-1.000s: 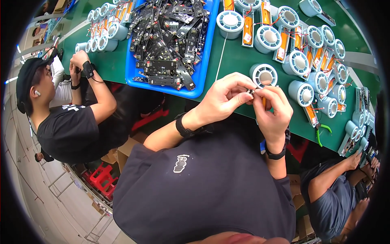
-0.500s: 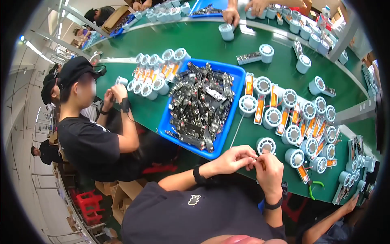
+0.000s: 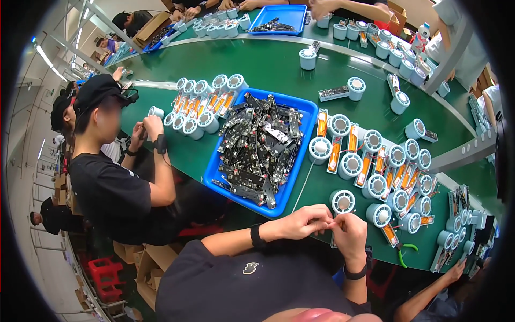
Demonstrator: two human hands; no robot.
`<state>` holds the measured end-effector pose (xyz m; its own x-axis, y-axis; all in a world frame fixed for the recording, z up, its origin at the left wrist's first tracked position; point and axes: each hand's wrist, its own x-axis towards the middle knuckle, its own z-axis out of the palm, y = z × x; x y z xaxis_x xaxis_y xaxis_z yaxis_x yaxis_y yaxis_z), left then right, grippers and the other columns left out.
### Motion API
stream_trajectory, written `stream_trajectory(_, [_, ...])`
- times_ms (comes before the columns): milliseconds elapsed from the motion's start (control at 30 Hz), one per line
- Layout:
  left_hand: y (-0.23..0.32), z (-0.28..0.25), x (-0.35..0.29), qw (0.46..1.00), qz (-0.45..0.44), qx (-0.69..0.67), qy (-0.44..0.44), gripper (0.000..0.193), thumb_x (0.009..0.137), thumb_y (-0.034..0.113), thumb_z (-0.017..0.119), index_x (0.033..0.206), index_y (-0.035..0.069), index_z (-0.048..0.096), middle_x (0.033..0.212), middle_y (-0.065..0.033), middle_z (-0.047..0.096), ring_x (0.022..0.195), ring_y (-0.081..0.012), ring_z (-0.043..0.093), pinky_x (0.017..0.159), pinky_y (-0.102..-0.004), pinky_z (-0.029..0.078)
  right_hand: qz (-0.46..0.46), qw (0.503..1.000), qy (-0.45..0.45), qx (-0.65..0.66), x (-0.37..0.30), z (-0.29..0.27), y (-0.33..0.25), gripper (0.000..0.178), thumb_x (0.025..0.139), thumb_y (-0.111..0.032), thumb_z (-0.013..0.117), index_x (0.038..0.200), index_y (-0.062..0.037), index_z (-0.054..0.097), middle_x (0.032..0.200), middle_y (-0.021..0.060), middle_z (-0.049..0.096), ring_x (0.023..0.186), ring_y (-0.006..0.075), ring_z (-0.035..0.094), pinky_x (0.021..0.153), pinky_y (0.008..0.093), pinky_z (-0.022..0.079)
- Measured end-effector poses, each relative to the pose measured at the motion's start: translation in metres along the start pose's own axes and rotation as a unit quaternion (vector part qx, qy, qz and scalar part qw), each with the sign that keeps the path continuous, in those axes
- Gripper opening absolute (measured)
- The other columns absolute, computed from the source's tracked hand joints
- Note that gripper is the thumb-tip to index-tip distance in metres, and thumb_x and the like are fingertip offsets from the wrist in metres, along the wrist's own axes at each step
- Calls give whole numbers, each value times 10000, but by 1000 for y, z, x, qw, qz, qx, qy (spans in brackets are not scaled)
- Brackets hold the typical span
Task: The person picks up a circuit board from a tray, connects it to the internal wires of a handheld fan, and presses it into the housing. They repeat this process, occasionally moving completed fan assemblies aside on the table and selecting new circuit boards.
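Observation:
My left hand (image 3: 307,220) and my right hand (image 3: 351,236) meet at the table's near edge, both with fingers pinched together. Whatever they hold between the fingertips is too small and too covered to name. Just beyond the fingertips stands a light-blue round housing (image 3: 342,202) with a ring of slots and a grey disc on top. To its right are several more such housings (image 3: 377,185), many joined to narrow strips carrying orange packs (image 3: 333,155). Left of my hands, a blue tray (image 3: 308,145) holds a heap of black circuit-board strips (image 3: 257,147).
Green-handled pliers (image 3: 406,253) lie at the near right table edge. A co-worker (image 3: 115,161) sits at the left, handling a housing beside grouped units (image 3: 199,110). Metal posts (image 3: 464,152) rise at the right. Across the green table (image 3: 257,59), others work around another blue tray (image 3: 292,19).
The whole view has shifted slightly. Across the table, a person's hand has let go of a light-blue housing, which now stands alone with its strip. My fingers stay pinched together.

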<state>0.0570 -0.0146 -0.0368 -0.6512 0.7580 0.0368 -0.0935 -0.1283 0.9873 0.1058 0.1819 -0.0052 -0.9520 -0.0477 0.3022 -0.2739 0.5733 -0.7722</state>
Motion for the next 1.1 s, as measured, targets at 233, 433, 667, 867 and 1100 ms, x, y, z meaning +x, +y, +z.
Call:
stream_trajectory(233, [9, 3, 6, 994, 34, 96, 46, 86, 1012, -5, 601, 1079, -19, 652, 1045, -102, 619, 855, -160, 646, 710, -295, 537, 36, 993, -20, -107, -1, -17, -22, 266, 772, -107, 849, 756, -46, 590, 663, 101, 575, 601, 314, 603, 550, 414, 451])
stream_trajectory(433, [20, 5, 3, 962, 88, 208, 154, 210, 943, 27, 714, 1139, -12, 650, 1005, -110, 643, 849, -189, 655, 721, -307, 531, 75, 965, -110, -226, -19, -19, -35, 284, 844, -183, 827, 763, -34, 599, 680, 123, 594, 646, 360, 621, 592, 445, 470])
stream_trajectory(667, [27, -2, 0, 938, 106, 272, 185, 325, 885, 61, 775, 1185, 12, 660, 1049, -149, 683, 922, -313, 688, 801, -397, 554, 13, 988, 82, -127, -5, -10, -14, 83, 918, -51, 762, 910, 21, 721, 798, 134, 719, 663, 270, 687, 623, 347, 531])
stream_trajectory(867, [15, 8, -6, 901, 182, 352, 175, 418, 830, 75, 825, 1215, 22, 670, 1055, -136, 716, 940, -323, 701, 804, -409, 569, 43, 988, 138, -49, -11, 18, -9, 97, 913, 13, 768, 1000, 41, 733, 883, 135, 774, 750, 178, 745, 675, 274, 571])
stream_trajectory(1100, [8, 7, -12, 897, 183, 337, 220, 510, 781, 64, 863, 1253, 19, 674, 1092, -127, 745, 988, -311, 716, 845, -399, 583, 54, 980, 183, 57, -12, 34, -7, 188, 908, 59, 754, 1093, 45, 728, 905, 128, 779, 784, 165, 753, 689, 251, 573])
